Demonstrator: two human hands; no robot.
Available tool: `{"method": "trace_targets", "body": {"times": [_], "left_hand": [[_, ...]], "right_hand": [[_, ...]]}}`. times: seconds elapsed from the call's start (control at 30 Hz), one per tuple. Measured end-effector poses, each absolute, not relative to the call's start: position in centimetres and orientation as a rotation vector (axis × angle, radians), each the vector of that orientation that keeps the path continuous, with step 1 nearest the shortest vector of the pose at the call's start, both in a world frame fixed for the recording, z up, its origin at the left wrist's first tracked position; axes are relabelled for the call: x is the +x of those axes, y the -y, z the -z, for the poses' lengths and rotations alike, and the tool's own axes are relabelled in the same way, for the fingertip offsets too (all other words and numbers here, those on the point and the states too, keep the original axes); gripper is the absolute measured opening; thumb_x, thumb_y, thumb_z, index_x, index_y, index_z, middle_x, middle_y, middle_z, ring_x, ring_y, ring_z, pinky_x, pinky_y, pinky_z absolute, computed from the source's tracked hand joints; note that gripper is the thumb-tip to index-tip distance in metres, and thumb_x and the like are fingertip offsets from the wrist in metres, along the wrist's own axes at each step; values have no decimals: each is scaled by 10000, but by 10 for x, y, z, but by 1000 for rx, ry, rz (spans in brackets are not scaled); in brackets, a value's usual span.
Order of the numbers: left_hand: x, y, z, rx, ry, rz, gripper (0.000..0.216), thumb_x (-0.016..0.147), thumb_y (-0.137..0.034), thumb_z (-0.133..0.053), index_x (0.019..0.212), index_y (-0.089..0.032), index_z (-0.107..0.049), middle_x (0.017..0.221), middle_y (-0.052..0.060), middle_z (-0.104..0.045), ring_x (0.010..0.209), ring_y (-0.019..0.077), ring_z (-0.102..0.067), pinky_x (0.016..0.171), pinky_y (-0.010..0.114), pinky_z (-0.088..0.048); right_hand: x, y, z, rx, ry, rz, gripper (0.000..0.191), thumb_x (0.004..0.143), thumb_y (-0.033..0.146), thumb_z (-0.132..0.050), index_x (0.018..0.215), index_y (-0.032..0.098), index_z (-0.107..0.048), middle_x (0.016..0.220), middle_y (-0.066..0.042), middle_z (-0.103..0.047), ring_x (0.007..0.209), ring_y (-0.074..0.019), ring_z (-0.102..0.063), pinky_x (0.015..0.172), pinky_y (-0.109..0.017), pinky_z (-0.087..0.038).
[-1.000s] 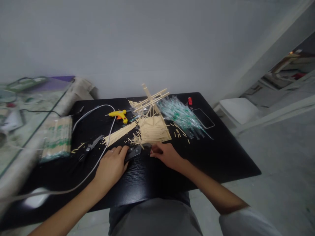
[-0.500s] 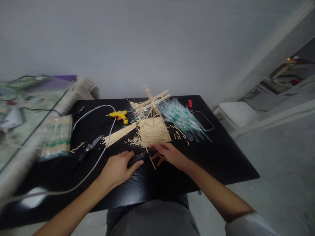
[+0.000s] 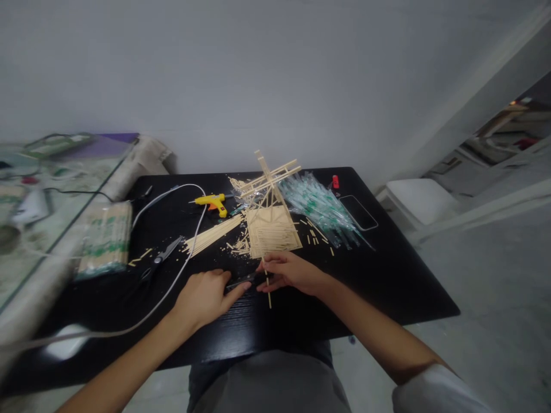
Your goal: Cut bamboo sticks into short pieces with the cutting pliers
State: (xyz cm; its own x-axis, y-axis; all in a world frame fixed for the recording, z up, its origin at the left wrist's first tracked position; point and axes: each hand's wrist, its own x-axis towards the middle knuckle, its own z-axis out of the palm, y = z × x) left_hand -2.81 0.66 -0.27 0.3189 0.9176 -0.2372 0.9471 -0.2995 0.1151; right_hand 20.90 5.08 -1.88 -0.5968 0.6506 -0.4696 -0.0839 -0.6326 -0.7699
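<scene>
My left hand (image 3: 204,298) is closed round a dark, slim tool (image 3: 241,281) low over the table's front part; its kind is hard to make out against the black top. Between the fingertips of my right hand (image 3: 293,272) is a thin wooden stick (image 3: 270,299), pointing towards me. The stick's far end meets the tool's right end near my fingers; whether they touch I cannot tell. Just beyond my hands lies a square mat of pale sticks (image 3: 272,215), with loose sticks on it. A stick-built frame with crossed arms (image 3: 270,179) rises behind it.
On the black table (image 3: 353,298) are a yellow glue gun (image 3: 213,202), scissors (image 3: 161,258), a bundle of sticks (image 3: 213,235), clear-and-green wrappers (image 3: 321,206), a red object (image 3: 335,182) and a phone-like outline (image 3: 359,212). A white cable (image 3: 172,281) crosses the left; packed sticks (image 3: 105,238) lie there.
My right hand has drawn the stick slightly towards me and turned it more upright in the view. My left hand stays nearly in place. The camera has shifted a little.
</scene>
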Motion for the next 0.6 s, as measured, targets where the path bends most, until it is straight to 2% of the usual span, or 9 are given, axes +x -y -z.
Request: {"method": "trace_targets", "body": {"times": [0.13, 0.23, 0.33, 0.47, 0.6], "left_hand": [[-45, -10, -2, 2203, -1774, 201, 748, 962, -747, -245, 746, -179, -680, 796, 134, -733, 790, 313, -721, 654, 348, -432], [-56, -17, -7, 2032, -1839, 75, 700, 935, -761, -317, 716, -196, -666, 730, 85, -708, 736, 277, -683, 661, 337, -419], [-56, -30, -13, 1930, -1746, -305, 605, 896, -736, -463, 763, -189, -685, 732, 38, -701, 721, 225, -640, 688, 315, -438], [-35, -52, -33, 1788, -1603, -836, 460, 854, -613, -641, 944, -173, -739, 853, 14, -730, 792, 190, -627, 723, 280, -465], [-10, -70, -65, 1699, -1523, -1083, 377, 820, -520, -718, 905, -154, -754, 715, -9, -655, 641, 133, -546, 624, 254, -434]], "right_hand": [[215, -47, 21, -1108, 978, -2133, 371, 793, 426, -853, 908, 154, -630, 1116, -65, -667, 774, -189, -796, 749, -284, -655], [215, -43, 21, -1083, 974, -2115, 472, 698, 488, -908, 894, 149, -645, 1135, -77, -672, 797, -208, -798, 753, -291, -653], [207, -42, 19, -1047, 1014, -2129, 534, 626, 531, -932, 869, 131, -676, 1090, -87, -697, 807, -212, -794, 765, -298, -650], [191, -45, 4, -976, 1111, -2112, 544, 587, 546, -937, 828, 118, -703, 958, -74, -723, 872, -219, -788, 835, -311, -639], [184, -57, -22, -919, 1211, -2023, 507, 616, 540, -920, 809, 129, -695, 891, -49, -729, 869, -216, -788, 871, -345, -638]]}}
